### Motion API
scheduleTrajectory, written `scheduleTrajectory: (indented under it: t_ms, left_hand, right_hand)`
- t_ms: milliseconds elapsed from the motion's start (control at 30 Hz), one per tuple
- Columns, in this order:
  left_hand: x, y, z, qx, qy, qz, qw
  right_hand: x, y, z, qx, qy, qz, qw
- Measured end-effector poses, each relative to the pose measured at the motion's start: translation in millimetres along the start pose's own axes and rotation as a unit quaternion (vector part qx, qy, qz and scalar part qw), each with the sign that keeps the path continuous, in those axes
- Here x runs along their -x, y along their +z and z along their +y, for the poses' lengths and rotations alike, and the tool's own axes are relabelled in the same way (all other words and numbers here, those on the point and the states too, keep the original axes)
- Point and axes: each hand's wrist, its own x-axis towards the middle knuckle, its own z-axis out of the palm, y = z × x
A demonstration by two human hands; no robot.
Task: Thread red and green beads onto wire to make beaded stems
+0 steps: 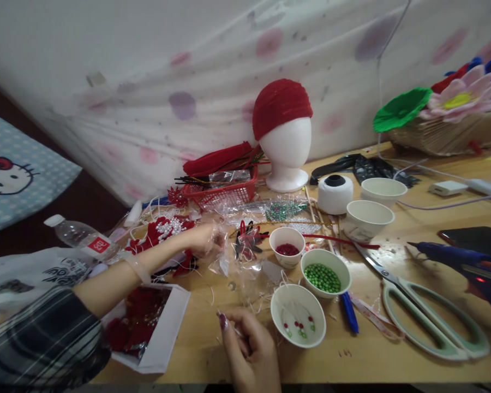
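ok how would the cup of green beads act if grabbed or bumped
The cup looks thin-walled, so squeezing might dent it. It seems to narrow below its rim, so a high push could tip it. The green beads look round and loose, so they would likely roll if spilled.

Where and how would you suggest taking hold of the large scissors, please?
I would take the scissors by the pale green handles, the right hand coming from the near side: the big loops lie toward the person, while the metal blades point away, and the blue glue gun lies just beyond the handles.
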Motion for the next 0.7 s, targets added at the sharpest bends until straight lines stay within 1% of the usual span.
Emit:
scheduleTrajectory:
  t_ms: [100,200,267,367,467,533,600,700]
  left_hand:
    - [4,-15.8,-5,0.014,-0.014,0.005,1.000]
    - [8,-32.6,-7,0.028,-0.020,0.027,0.999]
    - [12,-40.4,-6,0.046,-0.027,0.045,0.998]
    - [20,-42.9,-6,0.091,-0.047,0.066,0.993]
    - [32,-37.4,-9,0.154,-0.076,0.094,0.981]
    - [40,-35.0,-12,0.205,-0.097,0.127,0.966]
    - [49,-36.7,-15,0.264,-0.111,0.178,0.941]
    - [68,-41.4,-9,0.369,-0.106,0.268,0.884]
  right_hand:
    - [0,-1,0,0.005,0.004,-0.004,1.000]
    - [0,-1,0,0.009,0.010,-0.013,1.000]
    - [0,-1,-1,0.008,0.010,-0.012,1.000]
    - [0,-1,-2,0.001,0.015,-0.010,1.000]
    - [0,-1,-3,-0.013,0.026,-0.010,1.000]
    - [0,0,-3,-0.020,0.024,-0.005,1.000]
    - [0,0,-2,-0.019,0.019,-0.002,1.000]
    - [0,0,-1,-0.011,0.018,-0.012,1.000]
